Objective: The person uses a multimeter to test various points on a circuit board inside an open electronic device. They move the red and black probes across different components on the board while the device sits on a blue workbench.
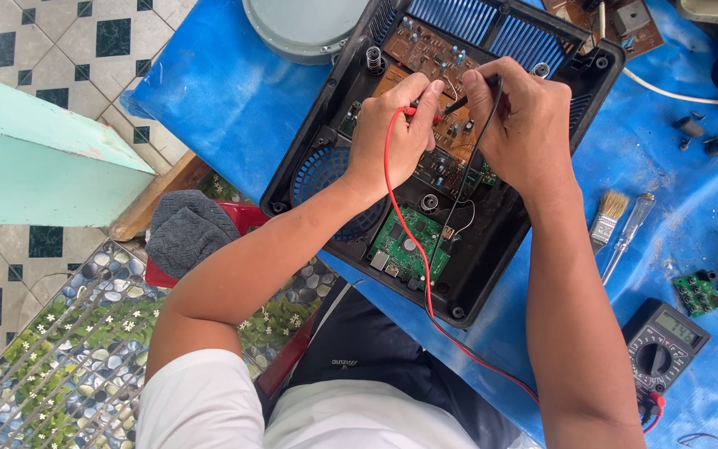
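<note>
Blue table cloth [226, 91] lies under an open black case [492, 241]. Left hand [396, 133] pinches a red probe [413, 111]; right hand [517, 125] pinches a black probe [471, 100]. Both tips point down, close together, at the brown board [425, 50] just below the fingers.

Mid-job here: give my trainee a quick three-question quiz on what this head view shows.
1. True or false: the left hand pinches the red probe.
2. Which lead runs to the right hand? A red, B black, C white.
3. What lies just left of the screwdriver on the blue table cover?

Key: 1 true. 2 B, the black probe. 3 A paintbrush.
</note>
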